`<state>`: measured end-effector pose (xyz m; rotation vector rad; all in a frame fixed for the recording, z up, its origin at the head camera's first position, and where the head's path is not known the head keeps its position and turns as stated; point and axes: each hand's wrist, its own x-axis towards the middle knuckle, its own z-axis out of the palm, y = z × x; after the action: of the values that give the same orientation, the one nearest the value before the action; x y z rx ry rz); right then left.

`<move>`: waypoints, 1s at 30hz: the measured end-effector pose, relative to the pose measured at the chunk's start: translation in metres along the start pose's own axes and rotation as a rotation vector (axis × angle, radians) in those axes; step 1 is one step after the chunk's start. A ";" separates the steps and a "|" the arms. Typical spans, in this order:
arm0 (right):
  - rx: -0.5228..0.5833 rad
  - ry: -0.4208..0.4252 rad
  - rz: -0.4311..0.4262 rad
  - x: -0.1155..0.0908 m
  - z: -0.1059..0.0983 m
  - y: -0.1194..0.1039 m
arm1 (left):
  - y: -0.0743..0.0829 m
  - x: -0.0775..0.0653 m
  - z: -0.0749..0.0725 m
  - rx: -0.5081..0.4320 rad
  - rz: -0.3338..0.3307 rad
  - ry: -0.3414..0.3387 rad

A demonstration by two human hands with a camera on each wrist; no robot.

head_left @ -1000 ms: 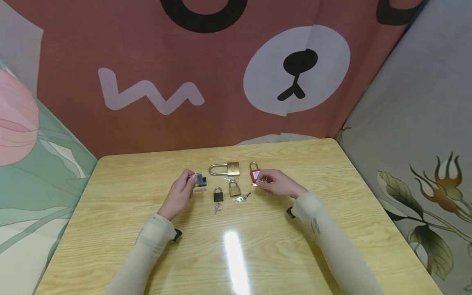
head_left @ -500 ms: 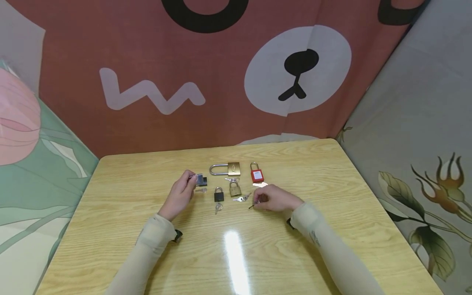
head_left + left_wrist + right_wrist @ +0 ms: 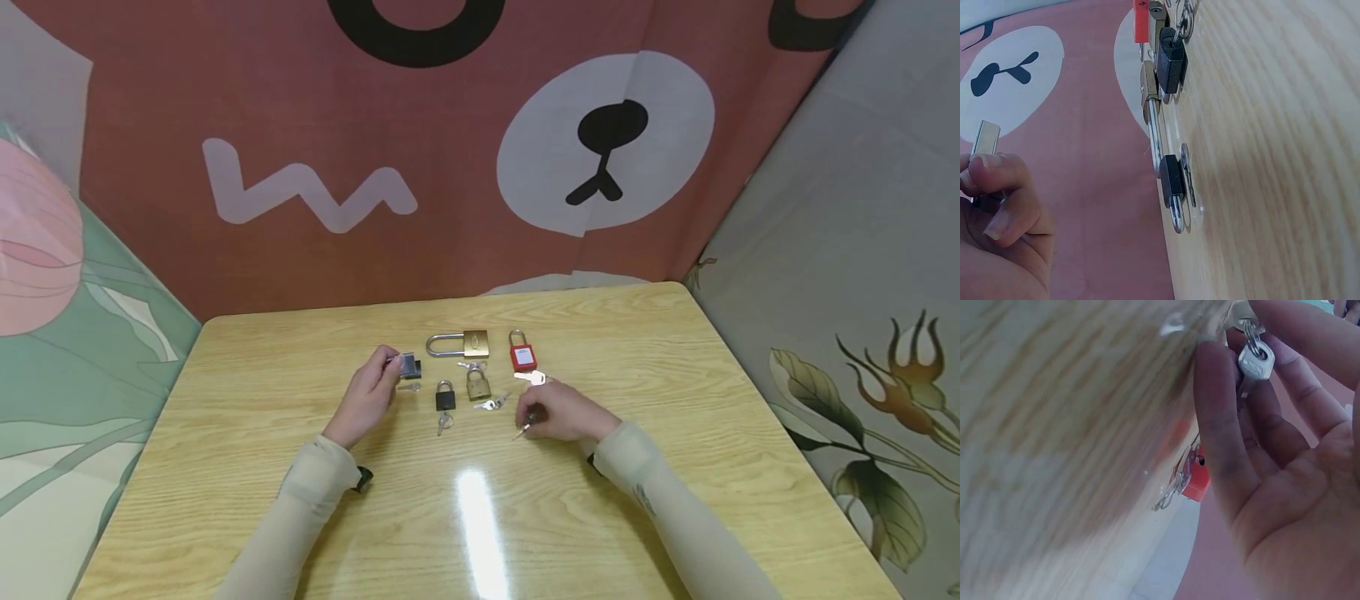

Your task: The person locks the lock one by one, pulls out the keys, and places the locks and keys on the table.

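My left hand (image 3: 365, 392) grips a small silver padlock (image 3: 986, 137), raised above the table; its shackle is hidden by the fingers. Just behind it in the head view, a black padlock (image 3: 417, 374) lies on the table, a key (image 3: 409, 387) beside it. My right hand (image 3: 566, 410) pinches a ring of small silver keys (image 3: 1255, 362) low over the tabletop, with one key pointing out past the fingertips. Beyond that hand lie a red padlock (image 3: 523, 356) and its silver keys (image 3: 531, 377).
In the middle of the wooden table (image 3: 315, 533) lie a long-shackle brass padlock (image 3: 476, 343), a smaller brass padlock (image 3: 477, 385), and another black padlock (image 3: 446, 400). Loose keys (image 3: 491, 404) lie near them. A printed cloth (image 3: 300, 267) hangs behind the table.
My right hand has moved from beside the red padlock toward the near side with the keys, uncovering that padlock and the keys below it. My left hand stays almost still.
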<state>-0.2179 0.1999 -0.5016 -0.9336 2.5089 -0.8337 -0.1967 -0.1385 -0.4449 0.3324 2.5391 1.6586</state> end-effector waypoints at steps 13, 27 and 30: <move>0.033 -0.017 -0.006 -0.005 -0.010 0.002 | -0.032 0.012 0.007 0.020 0.007 0.008; 0.065 0.235 -0.159 0.022 -0.019 -0.038 | -0.026 0.006 0.038 -0.062 0.009 -0.065; 0.096 0.261 -0.232 0.028 -0.015 -0.052 | -0.022 0.004 0.051 -0.083 0.019 -0.115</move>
<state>-0.2207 0.1556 -0.4605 -1.1648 2.5780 -1.2082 -0.1938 -0.1005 -0.4857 0.4326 2.3842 1.6933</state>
